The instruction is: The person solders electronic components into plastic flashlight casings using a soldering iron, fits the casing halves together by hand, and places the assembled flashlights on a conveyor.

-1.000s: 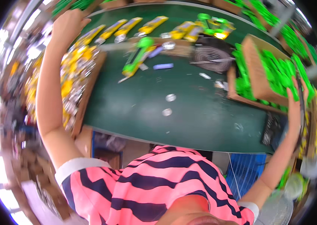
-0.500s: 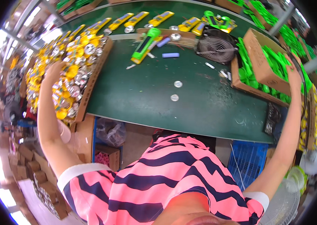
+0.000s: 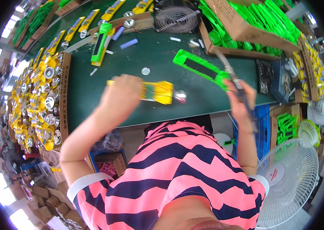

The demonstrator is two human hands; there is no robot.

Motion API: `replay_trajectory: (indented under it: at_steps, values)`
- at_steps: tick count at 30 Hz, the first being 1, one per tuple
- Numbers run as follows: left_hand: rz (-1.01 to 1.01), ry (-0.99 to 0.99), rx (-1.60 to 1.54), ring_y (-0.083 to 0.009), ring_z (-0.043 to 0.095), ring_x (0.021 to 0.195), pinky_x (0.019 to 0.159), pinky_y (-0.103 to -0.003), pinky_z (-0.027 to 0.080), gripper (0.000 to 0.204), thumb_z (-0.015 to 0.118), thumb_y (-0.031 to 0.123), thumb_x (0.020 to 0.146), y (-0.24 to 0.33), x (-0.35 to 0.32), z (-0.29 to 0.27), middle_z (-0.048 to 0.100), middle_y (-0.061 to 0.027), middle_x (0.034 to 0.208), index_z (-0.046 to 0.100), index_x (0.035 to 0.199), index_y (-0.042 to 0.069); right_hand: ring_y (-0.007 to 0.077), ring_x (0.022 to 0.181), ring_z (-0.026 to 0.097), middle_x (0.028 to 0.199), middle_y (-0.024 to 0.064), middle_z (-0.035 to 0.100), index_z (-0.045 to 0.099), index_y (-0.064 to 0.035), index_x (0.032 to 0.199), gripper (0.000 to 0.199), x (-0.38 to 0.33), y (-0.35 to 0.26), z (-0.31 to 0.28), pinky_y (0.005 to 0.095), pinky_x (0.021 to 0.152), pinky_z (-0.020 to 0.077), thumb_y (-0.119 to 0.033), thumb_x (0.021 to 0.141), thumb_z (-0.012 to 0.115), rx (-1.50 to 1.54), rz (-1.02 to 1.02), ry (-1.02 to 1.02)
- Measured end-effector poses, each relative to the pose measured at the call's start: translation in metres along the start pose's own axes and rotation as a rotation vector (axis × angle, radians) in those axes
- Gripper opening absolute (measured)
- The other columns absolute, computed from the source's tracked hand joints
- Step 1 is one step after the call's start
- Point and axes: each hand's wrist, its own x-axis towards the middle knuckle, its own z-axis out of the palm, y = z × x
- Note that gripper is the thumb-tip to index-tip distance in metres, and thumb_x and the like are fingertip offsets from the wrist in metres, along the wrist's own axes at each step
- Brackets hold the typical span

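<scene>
— Left hand (image 3: 121, 96) closed around a yellow flashlight body (image 3: 157, 92), right hand (image 3: 240, 101) closed on a soldering iron (image 3: 233, 78) and a green flashlight shell (image 3: 200, 69): is that the reading?

— Yes. The left fist wraps the tail end of the yellow piece above the near edge of the green worktop (image 3: 139, 57); its long axis runs left to right, and its silver reflector head (image 3: 180, 96) points toward the right hand. The right fingers are curled shut on the iron's handle, tip slanting up and away toward the far edge. The green shell lies diagonally from the worktop's middle down to that hand; whether the fingers pinch it or merely touch its end, I cannot tell.

— Which hand is nearer the yellow body?

— The left already holds it; the right is near its head, apart from it.

— What differs from half a second ago?

— Then both arms were spread wide, the left over the tray of yellow parts (image 3: 39, 99) along the left edge, the right at the cardboard box of green shells (image 3: 242, 27) on the right. Now both hands meet near the middle, each loaded.
</scene>
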Motion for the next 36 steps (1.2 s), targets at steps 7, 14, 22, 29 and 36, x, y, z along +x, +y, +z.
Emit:
replay_trajectory:
  at_steps: [7,14,22,29,36]
  values:
    - [0.086,-0.047,-0.373,-0.0206,0.052,0.077,0.064,-0.031,0.043,0.025,0.065,0.014,0.063,0.061,0.031,0.053,0.052,-0.0076,0.08,0.058,0.083,0.001,0.0256,0.092,0.056,0.106,0.009,0.062,0.044,-0.0015,0.112,0.037,-0.063,0.035,0.039,0.0311,0.082,0.043,0.005,0.077,0.051,0.095,0.299,-0.008]
    - [0.079,-0.03,-0.568,-0.0248,0.048,0.081,0.07,-0.035,0.041,0.009,0.062,0.008,0.068,0.078,0.062,0.045,0.05,-0.0084,0.082,0.061,0.075,0.003,0.0329,0.098,0.056,0.1,0.0117,0.062,0.042,-0.0052,0.11,0.045,-0.064,0.036,0.052,0.0383,0.086,0.0443,0.004,0.069,0.06,-0.131,0.11,0.138]
    - [0.019,0.001,-0.807,-0.0268,0.052,0.082,0.07,-0.035,0.044,0.011,0.062,0.001,0.067,0.077,0.049,0.06,0.049,-0.0097,0.087,0.058,0.077,0.001,0.0306,0.071,0.06,0.088,0.0096,0.064,0.045,-0.0061,0.109,0.046,-0.059,0.032,0.051,0.0427,0.088,0.0433,0.004,0.067,0.061,-0.129,0.084,0.139]
    - [0.161,0.0,-0.754,-0.0255,0.052,0.082,0.07,-0.034,0.044,0.021,0.063,0.001,0.064,0.072,0.046,0.066,0.051,-0.008,0.09,0.059,0.085,0.004,0.0311,0.076,0.061,0.086,0.0106,0.064,0.046,-0.0066,0.108,0.042,-0.057,0.033,0.053,0.0418,0.086,0.0447,0.004,0.07,0.061,-0.147,0.074,0.174]
    - [0.155,0.275,-0.691,-0.0243,0.054,0.082,0.071,-0.035,0.044,0.017,0.059,0.002,0.064,0.083,0.029,0.091,0.055,-0.0086,0.099,0.058,0.082,0.003,0.0303,0.086,0.062,0.092,0.012,0.064,0.046,-0.0049,0.109,0.034,-0.062,0.035,0.054,0.0346,0.076,0.0482,0.002,0.077,0.057,0.011,0.205,0.116]
